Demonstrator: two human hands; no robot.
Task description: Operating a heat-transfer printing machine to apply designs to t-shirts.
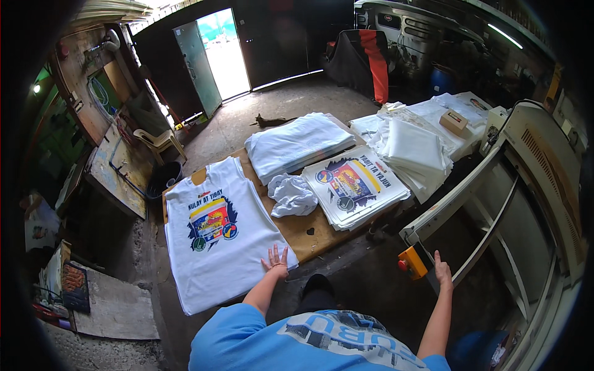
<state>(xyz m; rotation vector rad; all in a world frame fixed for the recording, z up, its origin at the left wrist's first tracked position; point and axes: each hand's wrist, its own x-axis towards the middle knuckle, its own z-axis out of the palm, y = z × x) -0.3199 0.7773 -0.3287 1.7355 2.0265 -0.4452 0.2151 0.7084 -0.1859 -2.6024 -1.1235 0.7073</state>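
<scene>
My left hand [276, 263] lies flat with fingers spread on the lower right corner of a white sleeveless shirt [216, 272]. The shirt carries a colourful print on its chest and is laid out on top of other white cloth. Low on the right, my right hand [442, 271] is at the end of a pale bar [492, 229] on a large press-like machine [537, 148]. One digit points up while the others look curled; what they hold, if anything, is hidden. An orange box with a red button [413, 264] sits just left of that hand.
A brown board table [312, 238] also bears a crumpled white cloth [292, 195], folded white shirts [297, 141] and a stack of printed sheets [359, 185]. White fabric [411, 148] and a small carton [453, 122] lie behind. A dark cat [272, 120] is on the floor.
</scene>
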